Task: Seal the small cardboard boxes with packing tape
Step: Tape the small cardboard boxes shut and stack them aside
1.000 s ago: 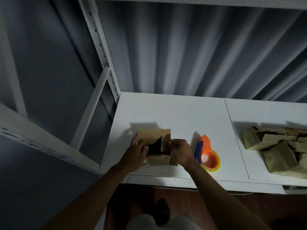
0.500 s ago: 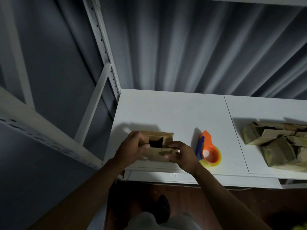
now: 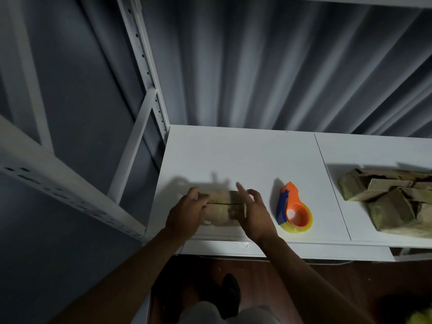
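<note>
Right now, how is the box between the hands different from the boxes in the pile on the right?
The box between the hands is single, with its top flaps folded shut to a centre seam; the piled boxes lie heaped and tilted, several with flaps loose. The left hand grips the first box and the right hand rests open against its side; nobody touches the pile. Both are brown cardboard on the white table, and I see no tape on either.

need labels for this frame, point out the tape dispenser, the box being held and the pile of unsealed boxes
tape dispenser (image 3: 295,212): head view, orange ring
held box (image 3: 222,206): head view, closed top flaps
box pile (image 3: 392,202): head view, middle box
</note>
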